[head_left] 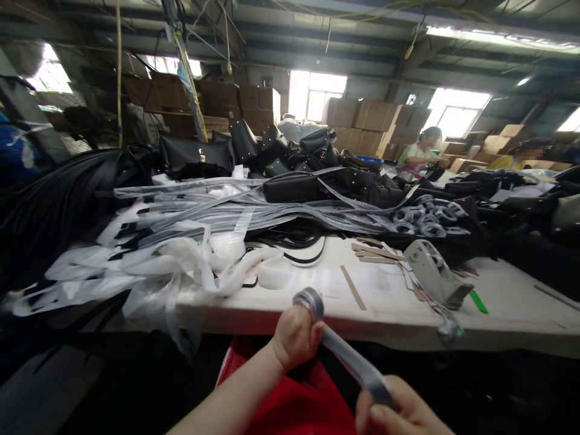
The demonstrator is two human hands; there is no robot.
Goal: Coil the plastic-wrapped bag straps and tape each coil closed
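A grey strap that looks wrapped in clear film runs between my two hands, in front of the table's near edge. My left hand is closed round it, and a loop of the strap stands up above the fist. Lower and to the right, my right hand pinches the strap where it bends, partly cut off by the bottom of the picture. Beyond my hands, many similar wrapped straps lie lengthwise across the table, and coiled straps are heaped at their right end.
White film strips hang over the table edge on the left. A tape dispenser, cardboard strips and a green piece lie on the white table. Black bags pile up behind. A person sits far right.
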